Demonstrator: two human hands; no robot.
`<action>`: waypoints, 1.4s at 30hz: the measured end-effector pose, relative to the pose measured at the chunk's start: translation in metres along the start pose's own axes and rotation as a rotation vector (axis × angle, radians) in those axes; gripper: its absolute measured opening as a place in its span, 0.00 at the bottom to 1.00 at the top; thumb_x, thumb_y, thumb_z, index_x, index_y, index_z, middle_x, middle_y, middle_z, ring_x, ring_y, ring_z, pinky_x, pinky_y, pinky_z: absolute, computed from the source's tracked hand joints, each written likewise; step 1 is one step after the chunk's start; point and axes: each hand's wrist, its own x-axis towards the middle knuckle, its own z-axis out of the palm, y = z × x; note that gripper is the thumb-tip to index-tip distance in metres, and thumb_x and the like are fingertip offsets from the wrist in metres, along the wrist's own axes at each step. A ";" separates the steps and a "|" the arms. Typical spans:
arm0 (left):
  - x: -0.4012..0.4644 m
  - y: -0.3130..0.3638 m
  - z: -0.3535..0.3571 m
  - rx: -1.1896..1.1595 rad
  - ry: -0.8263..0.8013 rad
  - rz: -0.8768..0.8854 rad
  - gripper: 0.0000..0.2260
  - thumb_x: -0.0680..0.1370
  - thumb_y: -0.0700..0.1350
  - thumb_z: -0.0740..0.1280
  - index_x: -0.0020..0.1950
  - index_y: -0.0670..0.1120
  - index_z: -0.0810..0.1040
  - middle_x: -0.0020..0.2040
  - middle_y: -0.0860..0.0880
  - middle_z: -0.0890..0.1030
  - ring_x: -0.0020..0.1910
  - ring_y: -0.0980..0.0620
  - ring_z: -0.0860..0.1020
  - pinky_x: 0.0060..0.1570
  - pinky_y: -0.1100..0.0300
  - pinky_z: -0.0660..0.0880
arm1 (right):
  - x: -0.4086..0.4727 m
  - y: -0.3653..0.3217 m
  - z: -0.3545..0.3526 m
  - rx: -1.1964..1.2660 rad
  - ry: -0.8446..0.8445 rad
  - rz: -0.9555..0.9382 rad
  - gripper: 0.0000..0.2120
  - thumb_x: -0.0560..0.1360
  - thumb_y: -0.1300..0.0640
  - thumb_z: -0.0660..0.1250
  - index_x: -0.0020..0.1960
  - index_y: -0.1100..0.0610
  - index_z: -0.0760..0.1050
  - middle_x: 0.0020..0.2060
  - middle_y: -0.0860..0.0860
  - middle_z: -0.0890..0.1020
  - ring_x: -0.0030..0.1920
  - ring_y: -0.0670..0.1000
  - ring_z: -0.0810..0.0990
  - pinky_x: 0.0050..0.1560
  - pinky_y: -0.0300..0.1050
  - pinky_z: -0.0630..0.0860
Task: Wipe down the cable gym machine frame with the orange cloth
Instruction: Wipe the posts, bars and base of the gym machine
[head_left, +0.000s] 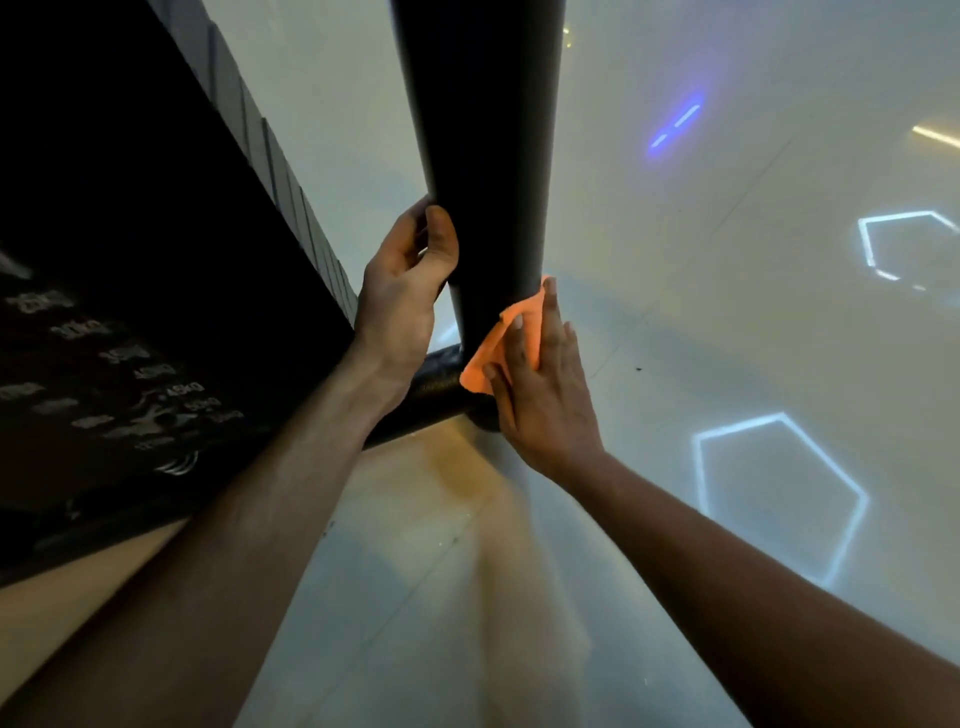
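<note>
A thick black upright post (483, 156) of the cable machine frame runs down the middle of the head view and meets a black floor bar (436, 387) at its foot. My left hand (402, 291) grips the post's left side, thumb and fingers curled round its edge. My right hand (540, 384) lies flat with straight fingers, pressing the orange cloth (491, 348) against the post's lower right side just above the floor bar. Most of the cloth is hidden under my palm.
The black weight stack housing (156, 260) with pale kilogram labels fills the left side. A glossy pale floor (727, 338) spreads to the right and below, reflecting hexagonal ceiling lights (779, 493) and a blue light (675, 124).
</note>
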 end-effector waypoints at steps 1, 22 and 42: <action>-0.001 -0.006 0.001 0.006 -0.010 -0.013 0.16 0.89 0.50 0.60 0.75 0.49 0.77 0.66 0.58 0.84 0.66 0.62 0.80 0.67 0.61 0.78 | 0.003 -0.003 0.000 0.030 0.028 0.004 0.44 0.89 0.44 0.59 0.84 0.42 0.25 0.86 0.60 0.36 0.86 0.68 0.51 0.79 0.71 0.64; 0.004 -0.104 -0.003 0.265 -0.134 -0.086 0.24 0.85 0.69 0.52 0.70 0.56 0.75 0.64 0.59 0.83 0.64 0.63 0.79 0.69 0.57 0.72 | -0.012 -0.008 0.060 0.291 0.227 0.295 0.47 0.85 0.37 0.63 0.87 0.51 0.35 0.85 0.59 0.58 0.81 0.59 0.65 0.75 0.63 0.73; -0.002 -0.104 -0.004 0.203 -0.169 -0.097 0.25 0.88 0.63 0.51 0.79 0.51 0.70 0.69 0.56 0.79 0.67 0.58 0.78 0.69 0.59 0.75 | -0.030 0.039 0.035 0.163 -0.093 0.223 0.43 0.88 0.41 0.62 0.87 0.44 0.33 0.76 0.54 0.74 0.67 0.59 0.79 0.62 0.60 0.82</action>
